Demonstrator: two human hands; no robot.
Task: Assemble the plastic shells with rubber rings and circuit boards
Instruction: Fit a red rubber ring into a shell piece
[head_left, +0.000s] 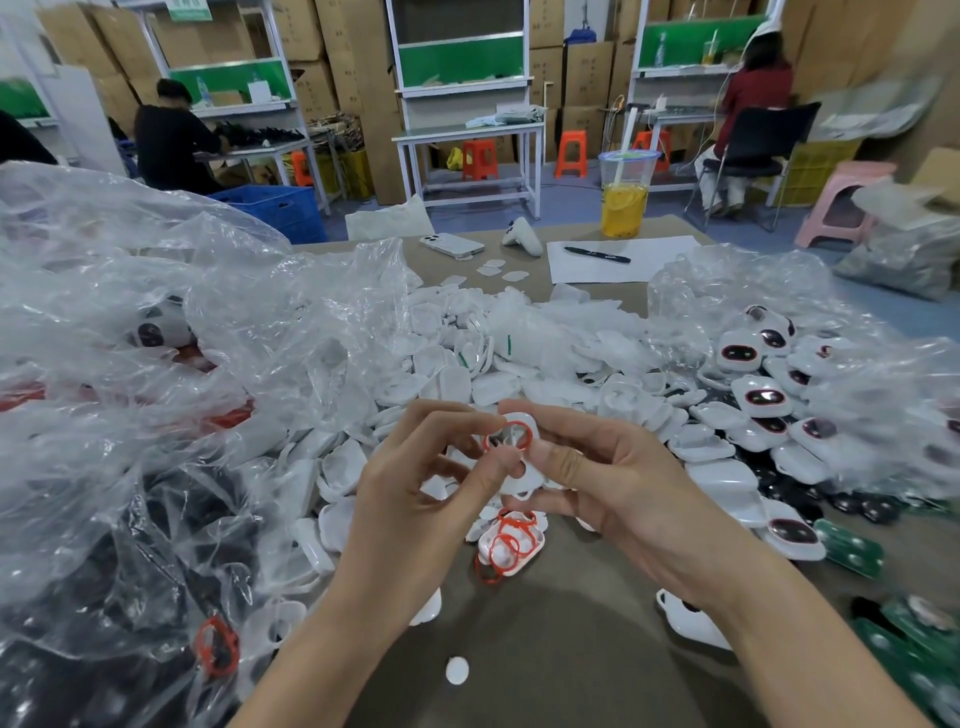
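Observation:
A white plastic shell (521, 475) is held upright above the table between both hands. My right hand (608, 478) grips it from the right side, thumb on its face. My left hand (421, 483) pinches a red rubber ring (511, 435) against the shell's upper opening. Just below, a shell lying on the table holds several loose red rings (506, 545). A heap of empty white shells (457, 374) fills the middle. Shells with dark red-rimmed inserts (763, 400) pile at the right. Green circuit boards (849, 548) lie at the far right.
Crumpled clear plastic bags (156, 364) cover the left side, with another red ring (218, 647) under them. A phone (451, 244), a pen on white paper (597, 254) and a yellow drink cup (625, 197) stand at the table's far end. People sit at benches behind.

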